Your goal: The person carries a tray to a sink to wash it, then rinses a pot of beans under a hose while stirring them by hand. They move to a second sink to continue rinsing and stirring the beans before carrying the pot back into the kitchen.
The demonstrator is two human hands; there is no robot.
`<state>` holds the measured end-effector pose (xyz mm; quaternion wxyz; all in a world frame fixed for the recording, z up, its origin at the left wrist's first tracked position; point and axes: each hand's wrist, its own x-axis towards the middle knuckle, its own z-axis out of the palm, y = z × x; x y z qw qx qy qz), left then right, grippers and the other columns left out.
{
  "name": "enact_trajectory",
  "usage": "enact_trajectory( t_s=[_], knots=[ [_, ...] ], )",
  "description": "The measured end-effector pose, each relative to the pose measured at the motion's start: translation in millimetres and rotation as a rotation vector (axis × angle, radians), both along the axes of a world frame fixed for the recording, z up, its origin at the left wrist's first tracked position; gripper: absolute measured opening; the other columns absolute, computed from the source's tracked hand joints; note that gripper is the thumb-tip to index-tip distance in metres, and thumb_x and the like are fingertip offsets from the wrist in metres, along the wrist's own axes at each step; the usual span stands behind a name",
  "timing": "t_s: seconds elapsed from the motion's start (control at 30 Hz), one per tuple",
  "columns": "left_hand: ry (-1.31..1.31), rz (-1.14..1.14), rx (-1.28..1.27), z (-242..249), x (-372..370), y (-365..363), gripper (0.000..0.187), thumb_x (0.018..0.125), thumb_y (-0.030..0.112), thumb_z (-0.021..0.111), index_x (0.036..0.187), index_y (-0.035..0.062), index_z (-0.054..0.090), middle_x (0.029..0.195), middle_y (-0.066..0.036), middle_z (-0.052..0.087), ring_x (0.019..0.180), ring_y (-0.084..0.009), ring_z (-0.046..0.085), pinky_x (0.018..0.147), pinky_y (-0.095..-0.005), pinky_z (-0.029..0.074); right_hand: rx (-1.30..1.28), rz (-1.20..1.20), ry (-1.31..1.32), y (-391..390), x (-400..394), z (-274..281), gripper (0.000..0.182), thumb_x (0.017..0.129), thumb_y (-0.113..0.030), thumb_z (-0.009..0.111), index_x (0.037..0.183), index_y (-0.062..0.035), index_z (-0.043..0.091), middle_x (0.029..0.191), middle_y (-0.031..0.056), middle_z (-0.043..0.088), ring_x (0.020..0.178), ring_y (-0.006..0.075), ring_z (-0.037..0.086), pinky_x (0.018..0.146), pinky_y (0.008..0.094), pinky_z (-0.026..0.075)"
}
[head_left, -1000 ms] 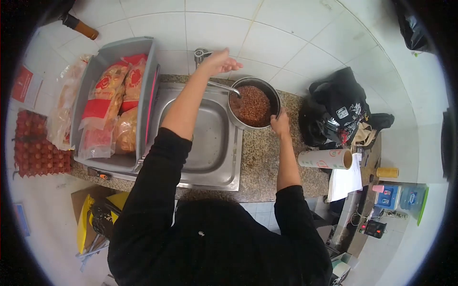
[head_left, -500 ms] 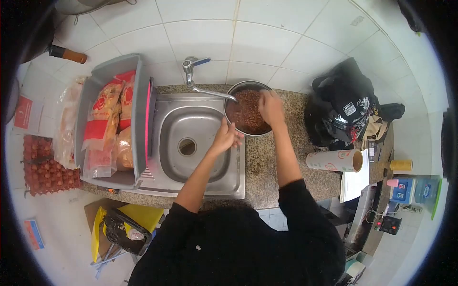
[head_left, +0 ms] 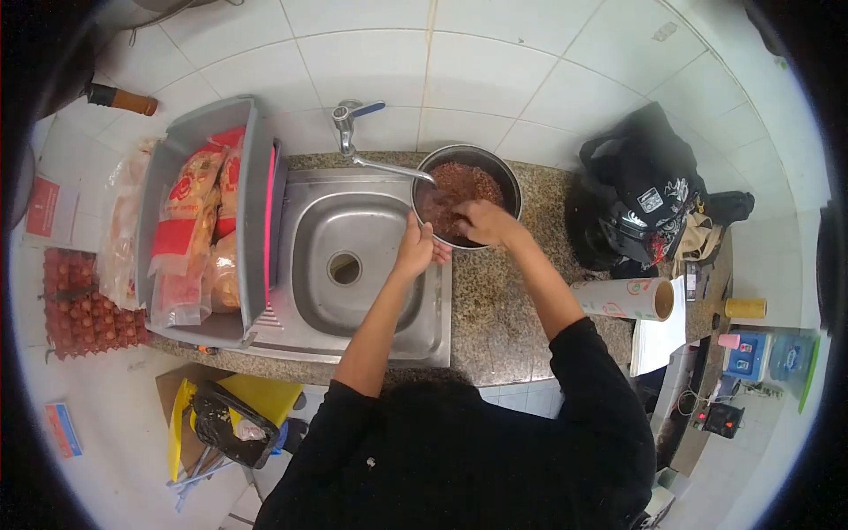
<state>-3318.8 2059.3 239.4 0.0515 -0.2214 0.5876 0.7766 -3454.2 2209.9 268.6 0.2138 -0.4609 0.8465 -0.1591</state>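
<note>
A round metal bowl (head_left: 515, 184) stands on the counter under the faucet spout, with small reddish-brown grains or beans (head_left: 477, 183) in cloudy water inside. My left hand (head_left: 417, 250) grips its lower left rim, thumb up along the side and fingers curled beneath. Over the near part of the bowl, my right hand (head_left: 491, 224) has its fingers down among the grains; they are blurred and partly sunk in the contents. The faucet (head_left: 346, 132) reaches its spout to the bowl's left edge.
Left of the bowl lies a steel sink (head_left: 309, 305), then a grey crate (head_left: 256, 177) of plastic-wrapped food packs. Egg trays (head_left: 88, 305) are at far left. A black bag (head_left: 632, 185), a printed roll (head_left: 618, 299) and papers (head_left: 658, 340) occupy the counter's right side.
My right hand has moved from the bowl's right side toward its near middle, its elbow swinging outward. My left hand stays at the rim.
</note>
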Motion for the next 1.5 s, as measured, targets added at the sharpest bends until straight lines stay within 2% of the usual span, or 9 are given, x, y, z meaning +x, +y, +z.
enact_trajectory(
  t_s=[0.13, 0.4, 0.5, 0.57, 0.8, 1.03, 1.13, 1.23, 1.5],
  knots=[
    [0.011, -0.038, -0.001, -9.8, -0.3, -3.4, 0.039, 0.106, 0.021, 0.026, 0.141, 0.0148, 0.009, 0.080, -0.021, 0.065, 0.058, -0.0230, 0.066, 0.050, -0.0304, 0.055, 0.537, 0.149, -0.048, 4.6, -19.5, 3.7, 0.031, 0.082, -0.021, 0.058, 0.106, -0.0056, 0.068, 0.105, 0.0207, 0.067, 0.100, 0.0383, 0.062, 0.088, 0.0430, 0.049],
    [-0.036, -0.080, 0.014, 0.7, 0.0, -7.7, 0.061, 0.106, 0.021, 0.028, 0.147, 0.0114, -0.016, 0.085, -0.022, 0.066, 0.065, -0.0248, 0.067, 0.056, -0.0325, 0.056, 0.261, 0.090, 0.040, -43.3, -44.6, -68.3, 0.030, 0.077, -0.019, 0.059, 0.102, -0.0033, 0.067, 0.102, 0.0233, 0.066, 0.099, 0.0404, 0.062, 0.085, 0.0458, 0.050],
    [-0.017, -0.057, 0.054, 1.3, 0.5, -8.7, 0.044, 0.105, 0.018, 0.026, 0.143, 0.0114, 0.005, 0.080, -0.022, 0.064, 0.062, -0.0259, 0.067, 0.054, -0.0328, 0.057, 0.342, 0.020, 0.028, -53.1, -40.4, -10.9, 0.028, 0.080, -0.019, 0.058, 0.101, -0.0040, 0.067, 0.102, 0.0224, 0.066, 0.100, 0.0399, 0.062, 0.088, 0.0465, 0.050],
    [-0.016, -0.055, 0.039, 6.1, -0.4, -10.7, 0.044, 0.105, 0.018, 0.026, 0.143, 0.0114, 0.004, 0.081, -0.022, 0.064, 0.063, -0.0261, 0.067, 0.055, -0.0332, 0.058, 0.246, -0.167, 0.147, -54.3, -31.1, 30.1, 0.033, 0.079, -0.021, 0.060, 0.105, -0.0012, 0.065, 0.116, 0.0258, 0.061, 0.109, 0.0411, 0.058, 0.094, 0.0472, 0.047],
    [0.026, -0.125, 0.029, -11.6, -1.5, -12.2, 0.052, 0.106, 0.020, 0.028, 0.145, 0.0114, -0.006, 0.084, -0.023, 0.066, 0.064, -0.0271, 0.068, 0.057, -0.0347, 0.058, 0.157, 0.039, 0.291, -68.5, -25.8, -72.6, 0.059, 0.087, -0.018, 0.054, 0.140, 0.0005, 0.038, 0.144, 0.0320, 0.034, 0.138, 0.0443, 0.029, 0.112, 0.0465, 0.031],
    [-0.006, -0.092, 0.004, -12.2, -0.2, -10.1, 0.044, 0.106, 0.024, 0.031, 0.142, 0.0146, 0.007, 0.085, -0.020, 0.066, 0.067, -0.0253, 0.067, 0.060, -0.0336, 0.057, 0.274, 0.133, 0.135, -51.8, 11.0, 17.0, 0.028, 0.082, -0.009, 0.054, 0.104, -0.0010, 0.070, 0.104, 0.0287, 0.064, 0.109, 0.0402, 0.060, 0.099, 0.0430, 0.045],
    [-0.037, -0.102, -0.015, -0.6, 3.8, -8.6, 0.044, 0.106, 0.025, 0.031, 0.142, 0.0145, 0.008, 0.085, -0.020, 0.066, 0.067, -0.0249, 0.067, 0.060, -0.0336, 0.057, 0.337, 0.060, 0.042, -33.5, -7.1, 28.8, 0.040, 0.074, -0.014, 0.068, 0.113, -0.0077, 0.067, 0.114, 0.0272, 0.061, 0.114, 0.0374, 0.057, 0.097, 0.0430, 0.047],
    [-0.023, -0.074, 0.001, 6.3, 2.9, -5.9, 0.044, 0.106, 0.025, 0.031, 0.142, 0.0139, 0.008, 0.086, -0.020, 0.066, 0.068, -0.0245, 0.067, 0.060, -0.0333, 0.057, 0.509, -0.135, 0.128, -22.1, -24.2, 26.1, 0.115, 0.051, -0.018, 0.090, 0.148, -0.0172, 0.029, 0.141, 0.0301, 0.038, 0.124, 0.0438, 0.048, 0.099, 0.0452, 0.047],
    [-0.016, -0.062, 0.005, -1.4, 1.8, -4.0, 0.046, 0.106, 0.025, 0.030, 0.143, 0.0124, 0.006, 0.085, -0.020, 0.066, 0.064, -0.0242, 0.067, 0.055, -0.0329, 0.057, 0.454, -0.081, 0.019, -32.5, -38.7, -52.1, 0.110, 0.055, -0.020, 0.088, 0.146, -0.0053, 0.027, 0.145, 0.0308, 0.032, 0.118, 0.0495, 0.051, 0.099, 0.0461, 0.047]
  ],
)
